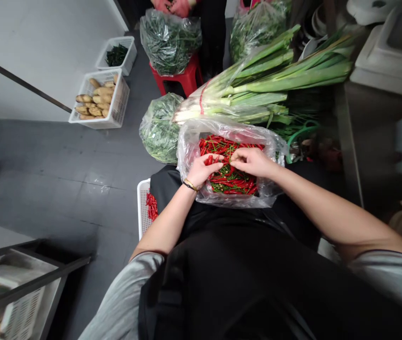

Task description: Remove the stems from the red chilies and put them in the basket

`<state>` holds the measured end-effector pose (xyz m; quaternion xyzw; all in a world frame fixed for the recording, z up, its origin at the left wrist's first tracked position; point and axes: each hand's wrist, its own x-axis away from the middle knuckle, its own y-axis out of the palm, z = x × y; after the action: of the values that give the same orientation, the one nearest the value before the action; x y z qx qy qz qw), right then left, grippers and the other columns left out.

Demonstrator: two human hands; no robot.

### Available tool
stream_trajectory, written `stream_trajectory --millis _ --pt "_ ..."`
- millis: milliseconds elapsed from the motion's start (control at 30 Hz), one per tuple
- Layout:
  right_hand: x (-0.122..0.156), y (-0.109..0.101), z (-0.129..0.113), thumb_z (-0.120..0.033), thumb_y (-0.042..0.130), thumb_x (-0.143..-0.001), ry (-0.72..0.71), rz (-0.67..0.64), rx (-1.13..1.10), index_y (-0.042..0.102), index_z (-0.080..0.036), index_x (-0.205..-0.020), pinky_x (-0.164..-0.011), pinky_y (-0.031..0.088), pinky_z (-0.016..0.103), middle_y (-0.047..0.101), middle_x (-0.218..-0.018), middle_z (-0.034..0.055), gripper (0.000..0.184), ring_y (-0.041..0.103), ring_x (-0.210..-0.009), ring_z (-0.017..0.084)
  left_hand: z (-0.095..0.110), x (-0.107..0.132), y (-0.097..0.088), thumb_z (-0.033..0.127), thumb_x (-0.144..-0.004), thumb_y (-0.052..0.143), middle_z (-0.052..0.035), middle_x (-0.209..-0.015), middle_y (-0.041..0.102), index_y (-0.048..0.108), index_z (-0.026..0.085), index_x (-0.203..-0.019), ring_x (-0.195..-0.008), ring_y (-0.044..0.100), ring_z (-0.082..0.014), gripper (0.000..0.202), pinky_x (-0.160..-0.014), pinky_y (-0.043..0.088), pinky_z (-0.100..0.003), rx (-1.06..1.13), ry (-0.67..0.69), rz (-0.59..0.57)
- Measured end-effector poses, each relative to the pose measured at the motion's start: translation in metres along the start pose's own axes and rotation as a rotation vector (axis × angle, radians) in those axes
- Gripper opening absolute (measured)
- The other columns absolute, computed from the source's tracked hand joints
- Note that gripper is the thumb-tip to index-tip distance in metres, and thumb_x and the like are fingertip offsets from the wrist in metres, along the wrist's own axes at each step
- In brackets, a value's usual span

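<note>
A clear plastic bag [190, 141] lies opened over my lap, full of red chili peppers [234, 183] with green stems. Over the chilies, my left hand [204, 169] has its fingers curled around red chilies, some showing between thumb and fingers. My right hand [252, 161] is close beside it, thumb and forefinger pinched at what looks like a green chili stem. The fingertips of both hands nearly meet. By my left thigh stands a white basket [143, 208] with a small pile of red chilies [152, 207] in it, partly hidden by my leg and arm.
Bundled leeks [254, 87] lie just beyond the bag, beside bagged greens [162, 127]. More bagged greens [171, 42] rest on a red stool [187, 78], near another person's hands [180, 7]. White baskets [125, 101] stand at the left wall; a metal shelf [45, 274] is lower left.
</note>
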<state>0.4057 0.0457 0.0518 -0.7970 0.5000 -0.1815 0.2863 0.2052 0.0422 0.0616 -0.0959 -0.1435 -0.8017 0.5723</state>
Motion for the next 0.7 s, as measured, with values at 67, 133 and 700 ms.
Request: stream_trajectory --millis 67,133,700 --pt "0.001 -0.004 -0.006 -0.046 0.057 -0.082 0.132 -0.009 -0.332 0.058 -0.017 -0.08 -0.053 0.046 0.028 0.059 -0.057 0.0013 0.029 0.057 -0.05 0.015 -0.002 -0.003 0.009 0.033 -0.055 0.08 0.0037 -0.058 0.055 0.062 0.012 -0.073 -0.05 0.044 -0.0041 0.033 -0.05 0.032 -0.02 -0.026 0.012 -0.061" --pt "0.003 -0.006 -0.013 -0.052 0.06 -0.078 0.213 -0.035 -0.547 0.057 -0.018 -0.081 -0.048 0.047 0.027 0.06 -0.055 0.0004 0.035 0.057 -0.046 0.014 -0.002 -0.004 0.014 0.034 -0.058 0.078 0.0051 -0.052 0.049 0.055 0.013 -0.062 -0.046 0.039 -0.0036 0.032 -0.047 0.028 -0.02 -0.047 -0.009 -0.122" --pt "0.023 0.001 -0.018 -0.045 0.039 -0.094 0.025 -0.08 0.751 0.066 -0.018 -0.101 -0.058 0.033 0.027 0.064 -0.096 0.0114 0.039 0.059 -0.075 0.019 -0.003 0.006 0.006 0.03 -0.066 0.061 0.0043 -0.04 0.04 0.048 0.016 -0.059 -0.031 0.031 -0.0062 0.02 -0.031 0.019 -0.019 0.486 -0.229 -0.329"
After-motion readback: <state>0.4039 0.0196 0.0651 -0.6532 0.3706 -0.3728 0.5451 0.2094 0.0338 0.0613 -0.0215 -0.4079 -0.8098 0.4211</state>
